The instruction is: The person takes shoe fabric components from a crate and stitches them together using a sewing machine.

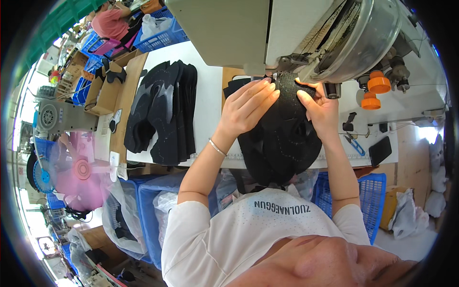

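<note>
My left hand (248, 107) lies flat on a black mesh fabric piece (282, 138), fingers pressing it toward the needle area of a white sewing machine (287, 33). My right hand (321, 107) pinches the same piece at its right edge, just under the machine head. The fabric hangs over the front edge of the white table (205, 100) toward my lap. A thin bracelet sits on my left wrist.
A stack of black cut fabric pieces (165, 112) lies left on the table. Two orange knobs (377, 86), scissors (354, 143) and a dark phone (380, 150) sit at right. Blue crates (370, 193) and plastic bags stand below. Another person (110, 21) works far left.
</note>
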### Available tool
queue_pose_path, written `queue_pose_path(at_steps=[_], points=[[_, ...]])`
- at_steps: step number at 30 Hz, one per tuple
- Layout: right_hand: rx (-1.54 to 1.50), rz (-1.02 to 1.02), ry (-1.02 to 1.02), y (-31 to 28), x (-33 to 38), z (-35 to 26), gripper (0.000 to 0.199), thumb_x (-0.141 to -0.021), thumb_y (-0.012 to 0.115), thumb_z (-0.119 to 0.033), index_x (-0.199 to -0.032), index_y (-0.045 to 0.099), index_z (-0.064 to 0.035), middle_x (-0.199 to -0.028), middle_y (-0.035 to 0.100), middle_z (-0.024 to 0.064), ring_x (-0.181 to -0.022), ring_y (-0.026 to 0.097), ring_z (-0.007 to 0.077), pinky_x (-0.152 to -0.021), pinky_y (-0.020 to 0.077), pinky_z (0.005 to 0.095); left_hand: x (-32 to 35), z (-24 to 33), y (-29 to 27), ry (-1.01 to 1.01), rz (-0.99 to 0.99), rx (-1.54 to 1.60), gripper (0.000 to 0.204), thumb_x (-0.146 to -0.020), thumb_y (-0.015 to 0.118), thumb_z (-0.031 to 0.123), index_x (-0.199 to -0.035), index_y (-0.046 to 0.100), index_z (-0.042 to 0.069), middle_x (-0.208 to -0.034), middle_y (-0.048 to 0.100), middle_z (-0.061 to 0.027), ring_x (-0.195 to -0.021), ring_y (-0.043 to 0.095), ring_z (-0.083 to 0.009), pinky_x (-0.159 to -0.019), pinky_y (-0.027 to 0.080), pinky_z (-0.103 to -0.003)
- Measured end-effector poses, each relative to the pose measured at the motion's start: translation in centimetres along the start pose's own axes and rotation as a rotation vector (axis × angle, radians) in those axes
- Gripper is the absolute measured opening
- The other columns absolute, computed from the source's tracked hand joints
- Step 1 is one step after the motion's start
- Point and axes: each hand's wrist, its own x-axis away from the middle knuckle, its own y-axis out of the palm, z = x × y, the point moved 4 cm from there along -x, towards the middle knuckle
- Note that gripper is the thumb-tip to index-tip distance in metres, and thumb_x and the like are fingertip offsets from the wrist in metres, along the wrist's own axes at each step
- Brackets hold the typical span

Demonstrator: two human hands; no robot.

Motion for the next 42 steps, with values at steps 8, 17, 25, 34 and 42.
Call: queue_pose_path(at_steps=[8, 17, 25, 34, 42], points=[[-0.035, 0.016, -0.032, -0.4, -0.5, 1.4, 0.010, -0.090, 0.069, -0.011, -0.094, 0.063, -0.0049, -0.068, 0.051, -0.0068, -0.052, 0.042, 0.0009, -0.046, 0.0328, 0.0183, 0.1, 0.1, 0.1, -0.012, -0.002, -0.011, 0.026, -0.072, 0.069, 0.001, -0.098, 0.073, 0.000, -0.101, 0.070, -0.0107, -0.101, 0.069, -0.0287, -0.088, 0.059, -0.039], [-0.077, -0.076, 0.086, -0.2, -0.3, 0.6, 0.015, -0.090, 0.071, -0.014, -0.095, 0.059, -0.0056, -0.071, 0.053, -0.0061, -0.053, 0.044, 0.0011, -0.046, 0.0362, 0.0185, 1.7, 1.8, -1.1, 0.060, -0.035, -0.084, 0.026, -0.074, 0.066, 0.008, -0.098, 0.074, 0.003, -0.104, 0.070, -0.0128, -0.103, 0.069, -0.0280, -0.090, 0.057, -0.037], [-0.001, -0.057, 0.049, -0.7, -0.9, 1.0, 0.017, -0.089, 0.072, -0.014, -0.087, 0.057, -0.0056, -0.064, 0.051, -0.0058, -0.048, 0.045, 0.0027, -0.045, 0.0359, 0.0196, 1.6, 1.2, -0.8, 0.070, -0.009, -0.077, 0.027, -0.073, 0.066, 0.010, -0.099, 0.074, 0.004, -0.103, 0.071, -0.0126, -0.103, 0.069, -0.0277, -0.089, 0.057, -0.037], [0.129, -0.082, 0.027, -1.6, -2.8, 1.2, 0.017, -0.086, 0.073, -0.010, -0.082, 0.057, -0.0041, -0.065, 0.056, -0.0010, -0.051, 0.052, 0.0066, -0.047, 0.0393, 0.0237, 0.5, 0.8, -0.6, 0.057, 0.039, -0.086, 0.022, -0.073, 0.070, 0.004, -0.094, 0.073, 0.002, -0.098, 0.072, -0.0142, -0.097, 0.071, -0.0286, -0.085, 0.059, -0.038], [0.452, -0.133, -0.108, -3.4, -5.1, 4.0, 0.015, -0.090, 0.071, -0.020, -0.085, 0.064, -0.0083, -0.072, 0.054, -0.0039, -0.056, 0.043, 0.0050, -0.050, 0.0339, 0.0226, 0.1, 0.7, -0.6, -0.080, -0.007, -0.032, 0.030, -0.071, 0.067, -0.002, -0.100, 0.072, 0.000, -0.104, 0.069, -0.0111, -0.101, 0.068, -0.0277, -0.085, 0.057, -0.037]])
